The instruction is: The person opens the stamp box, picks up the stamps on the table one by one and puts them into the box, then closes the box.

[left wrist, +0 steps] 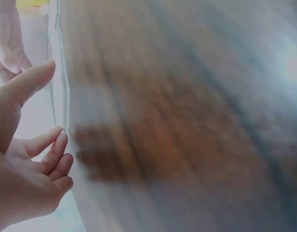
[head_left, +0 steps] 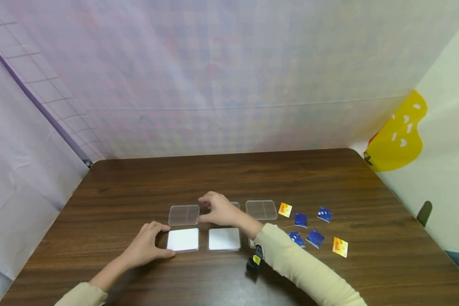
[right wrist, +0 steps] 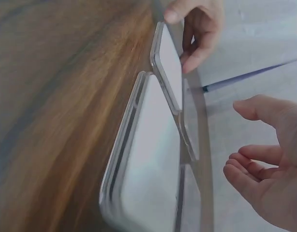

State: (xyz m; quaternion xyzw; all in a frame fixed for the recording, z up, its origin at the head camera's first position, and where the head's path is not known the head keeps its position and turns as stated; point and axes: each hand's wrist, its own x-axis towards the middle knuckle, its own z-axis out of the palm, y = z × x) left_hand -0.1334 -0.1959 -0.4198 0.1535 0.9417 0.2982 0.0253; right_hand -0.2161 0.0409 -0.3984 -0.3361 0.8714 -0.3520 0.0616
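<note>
Sitting mid-job, I'd guess

So the left box [head_left: 182, 239] and the middle box [head_left: 224, 239] are lying in the lower middle of the frame, both showing white tops. Left hand [head_left: 148, 244] is spreading thumb and fingers around the left box's left end, and it's looking like a pinch across opposite edges. Right hand [head_left: 221, 210] is hovering a bit below the frame's centre, about half open, fingers loosely curving, thumb well apart, holding nothing I can see.

Progress, my read only: the boxes are sitting in a neat row and the clear trays [head_left: 184, 215] are forming another row just above, so the laying-out is looking done. No tray is covering either white top, and the packets [head_left: 301, 219] are lying loose, so that part is looking left over.

Counts:
- Boxes: two showing plainly, plus what's looking like a third box [head_left: 251, 244], mostly hiding behind the right sleeve [head_left: 306, 267].
- Trays: three, the middle one partly hiding behind the hand.
- Packets: six, four blue and two yellow, scattering across the table [head_left: 137, 191] right of centre.
</note>
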